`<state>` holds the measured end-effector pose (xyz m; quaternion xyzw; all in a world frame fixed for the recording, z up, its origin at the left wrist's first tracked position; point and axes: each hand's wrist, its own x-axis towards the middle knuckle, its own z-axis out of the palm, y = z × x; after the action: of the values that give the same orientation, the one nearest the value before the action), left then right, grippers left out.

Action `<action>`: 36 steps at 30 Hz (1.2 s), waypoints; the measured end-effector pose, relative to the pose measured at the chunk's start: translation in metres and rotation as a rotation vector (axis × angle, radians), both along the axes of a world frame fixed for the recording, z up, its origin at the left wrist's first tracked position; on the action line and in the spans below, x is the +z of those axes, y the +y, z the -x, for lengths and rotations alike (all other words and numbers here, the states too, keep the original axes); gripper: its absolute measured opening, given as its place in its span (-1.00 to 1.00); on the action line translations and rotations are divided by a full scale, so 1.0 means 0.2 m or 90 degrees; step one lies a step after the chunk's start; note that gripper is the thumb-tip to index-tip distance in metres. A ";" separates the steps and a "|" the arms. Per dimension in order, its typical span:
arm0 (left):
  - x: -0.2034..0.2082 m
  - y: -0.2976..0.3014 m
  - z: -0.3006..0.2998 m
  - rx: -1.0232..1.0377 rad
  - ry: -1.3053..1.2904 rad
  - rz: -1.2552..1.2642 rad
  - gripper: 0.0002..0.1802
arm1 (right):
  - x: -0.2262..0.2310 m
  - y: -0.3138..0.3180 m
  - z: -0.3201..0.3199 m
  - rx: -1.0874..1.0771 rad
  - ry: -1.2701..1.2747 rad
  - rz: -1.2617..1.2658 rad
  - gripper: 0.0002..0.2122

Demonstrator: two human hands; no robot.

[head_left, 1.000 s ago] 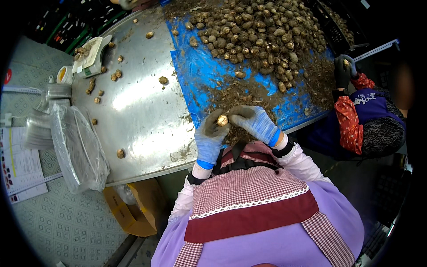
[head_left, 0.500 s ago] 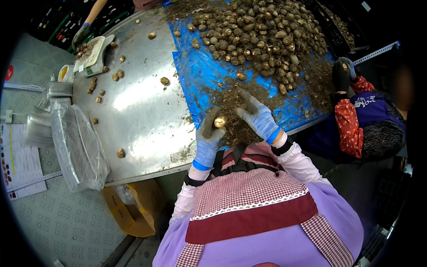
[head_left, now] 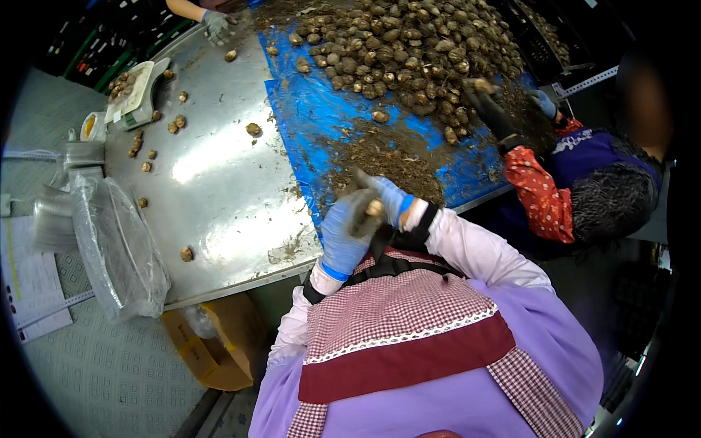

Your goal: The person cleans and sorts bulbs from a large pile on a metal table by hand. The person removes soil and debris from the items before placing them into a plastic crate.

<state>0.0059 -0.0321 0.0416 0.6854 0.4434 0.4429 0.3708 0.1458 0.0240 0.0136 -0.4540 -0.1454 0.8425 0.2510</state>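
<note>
My left hand [head_left: 346, 230], in a blue glove with a dirty grey palm, is closed around a small taro [head_left: 374, 208] with a pale cut end. Right beside it, touching or nearly so, is my right hand [head_left: 394, 196], gloved the same way. Its fingers point left and are partly hidden behind the left hand, so their grip cannot be made out. Both hands are close to my checked apron [head_left: 401, 310], above the table's near edge. Loose soil [head_left: 387, 157] lies just beyond them on a blue sheet [head_left: 296, 120].
A big taro heap [head_left: 416, 55] covers the far part of the sheet. Scattered taros lie on the metal table [head_left: 219, 212], with a scale [head_left: 139, 95] and plastic bags [head_left: 113, 248] at left. A co-worker's dark-gloved hand [head_left: 491, 109] reaches in from the right; another gloved hand [head_left: 217, 28] is at far left.
My right hand has moved left from the soil to meet my left hand and the taro. The right co-worker's hand has reached to the heap; the far co-worker's hand has left the scale.
</note>
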 end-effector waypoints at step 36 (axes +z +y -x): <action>-0.08 0.09 0.17 0.156 -0.240 0.177 -0.21 | 0.16 0.06 0.03 0.080 -0.115 -0.230 -0.43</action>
<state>-0.0287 -0.0143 0.0248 0.4744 0.5027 0.5389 0.4814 0.1397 0.0368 0.0453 -0.4653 -0.3438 0.7726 0.2615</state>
